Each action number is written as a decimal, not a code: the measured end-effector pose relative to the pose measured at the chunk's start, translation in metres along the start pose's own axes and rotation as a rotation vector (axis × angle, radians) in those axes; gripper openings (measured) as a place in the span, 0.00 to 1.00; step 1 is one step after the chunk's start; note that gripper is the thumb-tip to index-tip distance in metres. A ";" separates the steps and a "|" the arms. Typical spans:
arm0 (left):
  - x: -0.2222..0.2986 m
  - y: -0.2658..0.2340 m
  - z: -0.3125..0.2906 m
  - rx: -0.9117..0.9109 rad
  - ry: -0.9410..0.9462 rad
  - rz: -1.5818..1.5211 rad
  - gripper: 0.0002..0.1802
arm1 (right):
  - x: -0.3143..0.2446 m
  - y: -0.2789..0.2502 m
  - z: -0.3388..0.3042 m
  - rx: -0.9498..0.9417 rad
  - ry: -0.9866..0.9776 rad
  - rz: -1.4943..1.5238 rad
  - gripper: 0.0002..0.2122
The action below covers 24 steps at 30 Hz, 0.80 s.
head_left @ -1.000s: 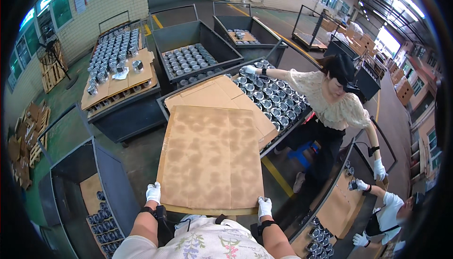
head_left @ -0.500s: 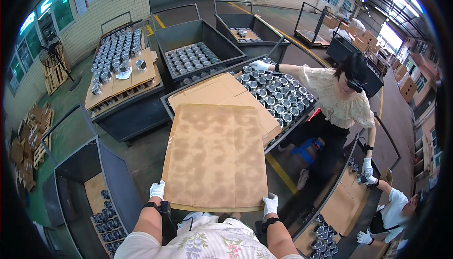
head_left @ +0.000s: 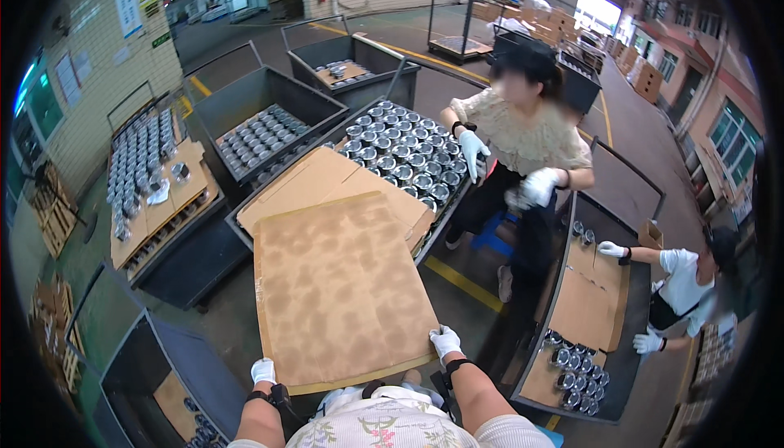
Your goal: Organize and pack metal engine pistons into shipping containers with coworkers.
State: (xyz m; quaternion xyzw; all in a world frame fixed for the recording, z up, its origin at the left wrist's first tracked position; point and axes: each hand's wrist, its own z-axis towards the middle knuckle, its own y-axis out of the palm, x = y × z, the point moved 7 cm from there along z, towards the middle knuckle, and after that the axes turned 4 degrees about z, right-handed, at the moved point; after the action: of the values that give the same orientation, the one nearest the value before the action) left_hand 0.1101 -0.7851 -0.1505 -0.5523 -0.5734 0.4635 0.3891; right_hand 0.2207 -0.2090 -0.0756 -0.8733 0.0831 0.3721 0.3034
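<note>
A large brown cardboard sheet (head_left: 339,293), mottled with dark round stains, is stretched out in front of me. My left hand (head_left: 264,371), in a white glove, grips its near left corner. At the near right corner my right hand (head_left: 445,340), also gloved, is closed on the edge. The far end of the sheet overlaps another cardboard piece (head_left: 302,182), plain brown, lying over a dark metal cart (head_left: 457,211). Beyond that piece, rows of shiny round metal parts (head_left: 404,142) fill the cart. The fingers under the sheet are hidden.
A person (head_left: 523,121) stands at the cart's right side; another person (head_left: 690,285) works at a right-hand cart (head_left: 604,350). More carts with metal parts stand ahead, including one bin (head_left: 269,89). A low cart (head_left: 155,366) is at lower left.
My view has turned right, so the scene sits further left. The sheet stays in both my hands. The nearby person has drawn the arms back from the cart, a metal part in one hand.
</note>
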 end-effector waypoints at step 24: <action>0.024 -0.092 -0.055 -0.040 -0.602 -0.330 0.52 | -0.043 -0.055 0.033 -0.231 -0.086 -0.181 0.24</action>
State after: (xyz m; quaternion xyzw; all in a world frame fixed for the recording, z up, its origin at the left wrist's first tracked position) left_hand 0.1360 -0.7520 -0.0491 -0.2979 -0.7531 0.5252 0.2613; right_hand 0.1902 -0.1489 -0.0377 -0.8895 -0.0521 0.3874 0.2366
